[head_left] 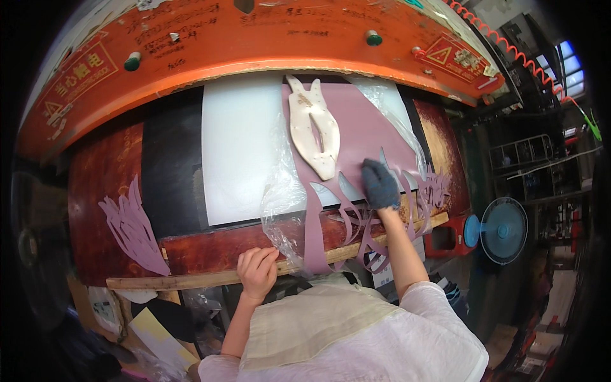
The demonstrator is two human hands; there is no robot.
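Observation:
My bare left hand [256, 270] rests at the wooden front edge, fingers bent and together beside crinkled clear film [280, 210]; I see nothing in them. My right hand [381, 184], in a dark blue-grey knit glove, lies over a mauve sheet [382, 127]. That hand is blurred, and whether its fingers grip the sheet is hidden. Pointed holes run through the sheet's near part, whose strips hang over the front edge. To the left of the glove, a cream cutting die [315, 130] with a forked far end and a slot lies on the sheet.
An orange machine beam [267, 48] with green knobs spans the far side. A white board [242, 146] lies under the film and sheet. Mauve offcuts [132, 226] lie at left, more scraps [436, 188] at right. A blue fan [503, 230] stands beyond the right end.

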